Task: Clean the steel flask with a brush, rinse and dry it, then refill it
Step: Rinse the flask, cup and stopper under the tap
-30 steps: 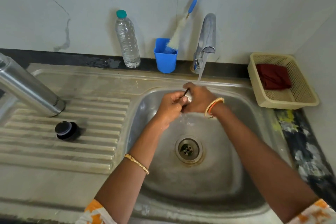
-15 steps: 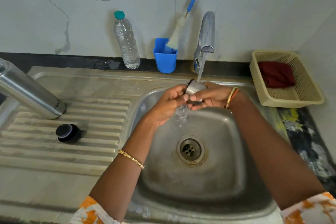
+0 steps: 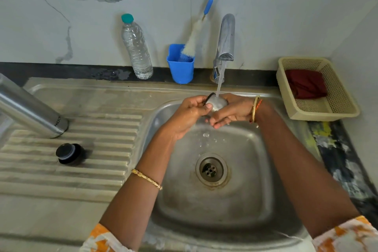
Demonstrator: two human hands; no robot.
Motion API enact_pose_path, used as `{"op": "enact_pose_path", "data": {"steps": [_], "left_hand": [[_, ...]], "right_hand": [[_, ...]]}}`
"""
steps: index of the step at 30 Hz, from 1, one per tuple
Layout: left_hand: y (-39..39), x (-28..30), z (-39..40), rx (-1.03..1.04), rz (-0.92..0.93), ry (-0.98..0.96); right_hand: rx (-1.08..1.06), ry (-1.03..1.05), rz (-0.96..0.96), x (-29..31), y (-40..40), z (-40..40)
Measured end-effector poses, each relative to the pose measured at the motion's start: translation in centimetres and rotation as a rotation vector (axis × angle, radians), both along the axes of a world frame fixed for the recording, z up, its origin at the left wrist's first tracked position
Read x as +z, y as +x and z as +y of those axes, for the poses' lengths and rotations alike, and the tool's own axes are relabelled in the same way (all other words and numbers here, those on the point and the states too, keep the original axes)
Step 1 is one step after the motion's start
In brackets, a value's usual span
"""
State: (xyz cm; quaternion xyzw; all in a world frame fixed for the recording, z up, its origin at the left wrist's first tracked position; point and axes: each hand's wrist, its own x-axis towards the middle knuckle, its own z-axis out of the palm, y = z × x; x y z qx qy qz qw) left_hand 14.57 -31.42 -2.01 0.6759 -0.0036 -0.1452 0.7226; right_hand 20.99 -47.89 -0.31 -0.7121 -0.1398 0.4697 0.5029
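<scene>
A small steel flask cap (image 3: 218, 103) with a black loop is under the running tap (image 3: 225, 45), over the sink basin (image 3: 255, 170). My left hand (image 3: 189, 113) pinches the cap's left side, thumb on its steel face. My right hand (image 3: 229, 111) cups it from the right and below. The steel flask (image 3: 30, 108) lies tilted on the drainboard at far left. Its black inner stopper (image 3: 69, 153) stands on the ridges nearby. The blue-handled brush (image 3: 196, 32) stands in a blue cup (image 3: 181, 67) by the wall.
A clear plastic water bottle (image 3: 136, 47) with a teal cap stands left of the blue cup. A beige basket (image 3: 319, 92) at right holds a dark red cloth (image 3: 306, 83). The drain (image 3: 210, 170) sits mid-basin. The wall closes in behind and at right.
The cap has turned in my hands under the stream, its steel face now up. My right hand shifted from gripping over it to cupping it from below.
</scene>
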Motion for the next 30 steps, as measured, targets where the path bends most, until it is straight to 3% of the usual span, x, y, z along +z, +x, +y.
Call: {"op": "enact_pose_path", "data": {"steps": [3, 4, 6, 9, 10, 11, 12, 15, 16, 17, 18, 21, 22, 25, 26, 28, 30], "left_hand": [[0.5, -0.2, -0.2, 0.019, 0.129, 0.071], [0.5, -0.4, -0.2, 0.044, 0.132, 0.078], [0.3, -0.7, 0.1, 0.068, 0.072, 0.014], [-0.6, -0.5, 0.6, 0.009, -0.013, -0.071], [-0.8, -0.4, 0.7, 0.001, -0.027, -0.062], [-0.7, -0.4, 0.7, 0.004, -0.022, -0.040], [-0.6, -0.3, 0.6, 0.008, -0.001, -0.020], [0.0, -0.5, 0.1, 0.013, 0.072, 0.068], [0.0, -0.6, 0.0, 0.022, 0.070, 0.090], [0.0, -0.7, 0.0, 0.034, 0.053, 0.080], [-0.2, -0.8, 0.1, 0.030, 0.021, 0.039], [-1.0, -0.6, 0.5, -0.064, -0.016, -0.124], [-1.0, -0.5, 0.5, -0.077, 0.016, -0.167], [-0.2, -0.3, 0.5, -0.060, 0.139, -0.257], [0.0, -0.4, 0.5, -0.041, 0.150, -0.264], [0.1, -0.6, 0.5, 0.004, 0.134, -0.320], [0.0, -0.9, 0.3, 0.052, 0.119, -0.418]], "right_hand": [[0.232, -0.562, -0.690, 0.2, -1.2, 1.9], [0.221, -0.611, -0.811, 0.1, -1.5, 2.3], [0.106, -0.406, -0.675, 0.3, -1.6, 2.3], [-0.005, 0.024, 0.003, 0.3, -0.4, 0.6], [0.003, 0.076, 0.100, 0.1, -0.1, 0.2], [0.037, 0.033, 0.074, -0.1, 0.3, 0.2], [0.089, -0.098, -0.072, -0.1, 0.2, 0.4], [0.293, -0.605, -0.727, 0.0, -0.7, 2.1], [0.262, -0.628, -0.784, 0.0, -1.1, 2.5], [0.234, -0.548, -0.742, 0.0, -1.1, 2.5], [0.169, -0.376, -0.583, -0.1, -0.6, 2.1], [0.067, -0.029, 0.033, 0.1, 0.9, 0.6], [0.113, -0.071, 0.041, 0.5, 1.0, 0.7], [0.351, -0.487, -0.516, 1.2, 0.2, 2.4], [0.338, -0.522, -0.590, 1.2, 0.0, 2.7], [0.192, -0.277, -0.421, 0.6, 0.7, 2.1], [-0.038, 0.064, -0.021, -0.2, 1.1, 1.2]]}}
